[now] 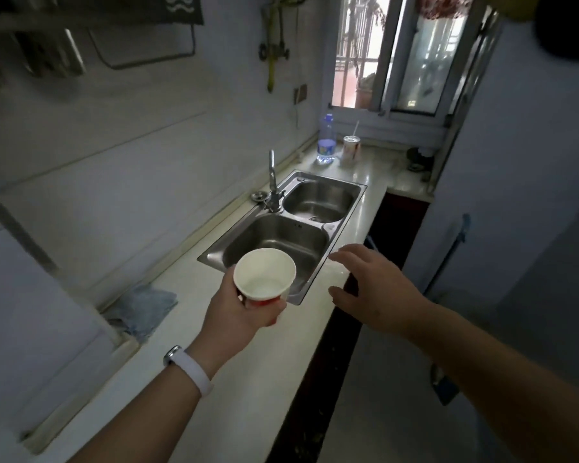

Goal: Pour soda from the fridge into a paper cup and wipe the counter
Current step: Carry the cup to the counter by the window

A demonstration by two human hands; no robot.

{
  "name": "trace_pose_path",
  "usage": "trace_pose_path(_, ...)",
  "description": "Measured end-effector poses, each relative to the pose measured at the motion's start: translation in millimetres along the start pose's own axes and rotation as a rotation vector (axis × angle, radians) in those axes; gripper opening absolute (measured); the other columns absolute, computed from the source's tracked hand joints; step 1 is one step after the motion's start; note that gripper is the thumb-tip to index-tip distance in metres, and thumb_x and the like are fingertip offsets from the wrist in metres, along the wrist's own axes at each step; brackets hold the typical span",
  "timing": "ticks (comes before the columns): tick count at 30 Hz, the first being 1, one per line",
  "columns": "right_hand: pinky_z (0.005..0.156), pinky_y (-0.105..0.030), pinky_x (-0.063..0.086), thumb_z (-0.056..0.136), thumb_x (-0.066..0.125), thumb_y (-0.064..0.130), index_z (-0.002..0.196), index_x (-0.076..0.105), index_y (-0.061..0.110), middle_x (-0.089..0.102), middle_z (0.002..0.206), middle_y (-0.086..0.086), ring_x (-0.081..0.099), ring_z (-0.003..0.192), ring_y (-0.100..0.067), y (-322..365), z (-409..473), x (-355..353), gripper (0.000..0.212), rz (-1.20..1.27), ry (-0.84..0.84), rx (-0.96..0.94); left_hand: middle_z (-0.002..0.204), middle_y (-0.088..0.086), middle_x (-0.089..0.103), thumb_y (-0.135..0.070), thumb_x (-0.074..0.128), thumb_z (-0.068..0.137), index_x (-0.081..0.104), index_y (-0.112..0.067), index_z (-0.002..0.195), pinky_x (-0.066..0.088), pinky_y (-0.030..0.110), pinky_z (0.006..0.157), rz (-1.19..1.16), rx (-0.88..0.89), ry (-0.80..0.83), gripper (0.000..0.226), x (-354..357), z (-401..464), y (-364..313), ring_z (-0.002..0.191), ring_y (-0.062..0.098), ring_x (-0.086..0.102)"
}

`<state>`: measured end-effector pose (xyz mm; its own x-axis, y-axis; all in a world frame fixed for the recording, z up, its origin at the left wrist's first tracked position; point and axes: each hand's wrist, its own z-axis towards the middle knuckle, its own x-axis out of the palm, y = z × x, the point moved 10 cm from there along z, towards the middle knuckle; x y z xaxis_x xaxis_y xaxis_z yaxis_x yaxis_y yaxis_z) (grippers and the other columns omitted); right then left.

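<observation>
Left hand (239, 310) came first in my feed: its fingers were curled round the lower wall of the paper cup (264, 277), thumb on the near side, holding it upright with the mouth tipped a little toward the camera. I could see straight into the cup; its white inside looked bare, though I could not rule out a thin film at the bottom. The outside showed red near the base. A white wristband (189, 369) sat on that wrist. The cup hung above the near front corner of the double sink (355, 188), over the larger basin, not touching it.

Right hand (375, 289) was spread, fingers straight and apart, palm down, holding nothing. It hovered over the front edge of the counter (231, 379), just right of the sink's near corner and close beside the cup without touching it.

On the counter against the wall, left of the cup, lay a crumpled grey-blue cloth (144, 310). The tap (272, 182) stood behind the divide between the two basins. At the far end, below the window (398, 55), I saw a clear plastic bottle (326, 142) with a blue cap and, just beside it, a can (351, 150) with a straw standing in it; its label was too blurred for me to read.
</observation>
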<state>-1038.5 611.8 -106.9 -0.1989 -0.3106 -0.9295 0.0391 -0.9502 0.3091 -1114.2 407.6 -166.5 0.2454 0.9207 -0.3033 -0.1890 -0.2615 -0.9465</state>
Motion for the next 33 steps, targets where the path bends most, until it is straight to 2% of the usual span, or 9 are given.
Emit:
trace_pose_path(3,0.101,-0.037,0.044,0.086,0.060,0.048,0.140,0.045,0.027,0.044,0.142,0.006,0.045,0.125,-0.016,-37.8,2.1,-20.0,0.060,-0.001,-0.004,0.001,0.107,-0.021,0.062,-0.018,0.089,0.066,0.048,-0.042,0.114,0.048,0.008,0.062,-0.007,-0.004,0.007,0.067,38.6,20.1,-20.5,0.088,-0.017,0.057)
trace_pose_path(7,0.102,-0.038,0.042,0.087,0.059,0.048,0.140,0.045,0.024,0.044,0.142,0.004,0.044,0.127,-0.018,-100.0,0.7,-51.4,0.060,-0.001,-0.026,0.018,0.104,-0.019,0.064,-0.014,0.090,0.064,0.050,-0.038,0.116,0.050,0.011,0.064,-0.023,0.003,0.041,0.070,105.1,50.3,-46.9,0.093,-0.007,0.061)
trace_pose_path(11,0.103,-0.030,0.039,0.089,0.060,0.045,0.142,0.045,0.022,0.043,0.144,0.003,0.043,0.127,-0.017,-163.0,-2.2,-80.5,0.059,-0.002,-0.041,0.045,0.104,-0.017,0.062,-0.008,0.089,0.065,0.048,-0.038,0.108,0.043,0.005,0.068,-0.016,0.030,0.056,0.067,170.4,71.0,-76.3,0.085,-0.023,0.055)
trace_pose_path(14,0.103,-0.034,0.040,0.088,0.057,0.047,0.141,0.046,0.019,0.044,0.143,0.000,0.045,0.126,-0.019,-203.1,-3.6,-94.9,0.061,0.015,-0.036,0.060,0.106,-0.013,0.063,0.000,0.085,0.067,0.048,-0.037,0.109,0.044,0.000,0.065,-0.021,0.056,0.095,0.067,213.3,82.7,-96.8,0.083,-0.022,0.057)
trace_pose_path(17,0.100,-0.039,0.044,0.086,0.055,0.046,0.138,0.050,0.018,0.047,0.140,-0.003,0.048,0.122,-0.020,-236.7,-2.8,-106.8,0.059,0.041,-0.057,0.074,0.112,-0.007,0.067,-0.001,0.088,0.065,0.051,-0.033,0.117,0.049,0.008,0.071,-0.040,0.078,0.106,0.071,240.1,96.9,-108.1,0.091,-0.011,0.062)
trace_pose_path(22,0.104,-0.034,0.039,0.090,0.054,0.050,0.143,0.042,0.025,0.039,0.146,0.005,0.042,0.127,-0.014,-278.4,2.9,-117.8,0.059,0.020,-0.078,0.083,0.114,-0.007,0.069,-0.010,0.090,0.062,0.053,-0.027,0.128,0.053,0.030,0.087,-0.061,0.069,0.128,0.077,268.3,121.5,-112.9,0.099,0.002,0.065)
trace_pose_path(27,0.101,-0.023,0.027,0.092,0.053,0.050,0.145,0.037,0.028,0.034,0.148,0.009,0.036,0.130,-0.012,-316.9,17.3,-115.5,0.059,0.016,-0.055,0.124,0.115,-0.010,0.068,-0.015,0.091,0.061,0.053,-0.029,0.129,0.053,0.037,0.093,-0.087,0.064,0.146,0.079,289.9,149.4,-111.9,0.104,0.005,0.064)
trace_pose_path(30,0.101,-0.024,0.028,0.091,0.052,0.052,0.145,0.037,0.029,0.034,0.146,0.011,0.036,0.129,-0.012,-332.6,34.2,-111.7,0.060,0.001,-0.039,0.139,0.117,-0.008,0.068,-0.032,0.090,0.050,0.053,-0.031,0.126,0.053,0.042,0.094,-0.097,0.036,0.145,0.085,297.3,175.2,-104.6,0.107,0.009,0.064)
trace_pose_path(33,0.105,-0.029,0.028,0.091,0.051,0.053,0.145,0.035,0.031,0.031,0.148,0.012,0.033,0.132,-0.012,-349.9,57.2,-109.8,0.060,-0.025,-0.031,0.158,0.117,-0.009,0.067,-0.035,0.091,0.050,0.053,-0.033,0.125,0.053,0.044,0.094,-0.094,0.030,0.170,0.084,309.3,206.9,-97.3,0.108,0.012,0.064)
